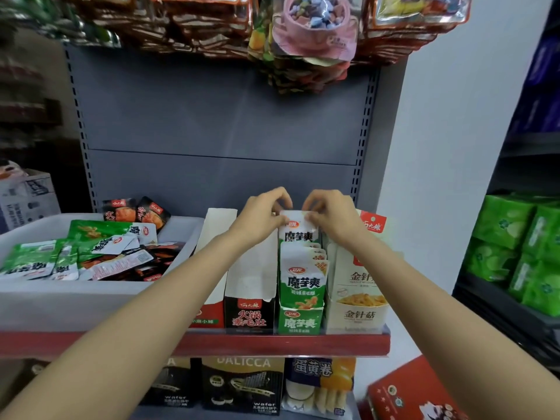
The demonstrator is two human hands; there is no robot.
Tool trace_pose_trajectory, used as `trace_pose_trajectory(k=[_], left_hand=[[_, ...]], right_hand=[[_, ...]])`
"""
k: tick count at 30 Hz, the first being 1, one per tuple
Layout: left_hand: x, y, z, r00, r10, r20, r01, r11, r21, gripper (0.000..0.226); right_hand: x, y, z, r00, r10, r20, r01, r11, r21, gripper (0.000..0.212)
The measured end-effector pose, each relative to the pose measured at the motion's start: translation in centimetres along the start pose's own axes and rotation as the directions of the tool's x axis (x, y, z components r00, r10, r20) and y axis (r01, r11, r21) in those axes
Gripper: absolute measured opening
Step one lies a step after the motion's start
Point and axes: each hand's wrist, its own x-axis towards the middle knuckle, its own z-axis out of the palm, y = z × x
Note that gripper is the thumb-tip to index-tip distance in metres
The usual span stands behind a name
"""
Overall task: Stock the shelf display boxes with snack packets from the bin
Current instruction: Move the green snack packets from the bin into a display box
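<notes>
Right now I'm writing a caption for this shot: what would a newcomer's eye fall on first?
First, the left hand and right hand, meeting at mid-frame and pinching the top of a green-and-white packet above the green display box on the shelf. Next, the white bin at left, heaped with packets, and the bags hanging overhead.

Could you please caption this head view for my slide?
Both hands slot a green packet into its display box.
</notes>
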Motion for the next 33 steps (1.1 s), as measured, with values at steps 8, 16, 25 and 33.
trace_pose_trajectory(k=[8,16,25,33], left_hand=[[-1.0,-0.4,-0.7,1.000,0.010,0.010,-0.011,0.997,0.073,0.007],[-6.9,-4.4,-7.1,0.972,-0.084,-0.219,0.086,0.996,-0.004,0.007],[-11.2,-17.7,-17.5,0.836,-0.477,-0.273,0.537,0.812,0.227,0.026],[-11.2,-22.9,-21.2,0.681,-0.721,-0.129,0.671,0.544,0.503,0.070]], right_hand=[[-0.3,-0.6,0.7,0.999,0.022,0.034,-0.023,0.999,0.023,0.010],[-0.2,-7.3,5.5,0.998,-0.011,0.062,-0.010,0.942,0.337,0.009],[2.8,-17.1,19.1,0.933,-0.182,0.311,0.085,0.950,0.300,0.039],[6.5,-20.3,26.2,0.746,-0.206,0.633,0.211,0.975,0.069,0.084]])
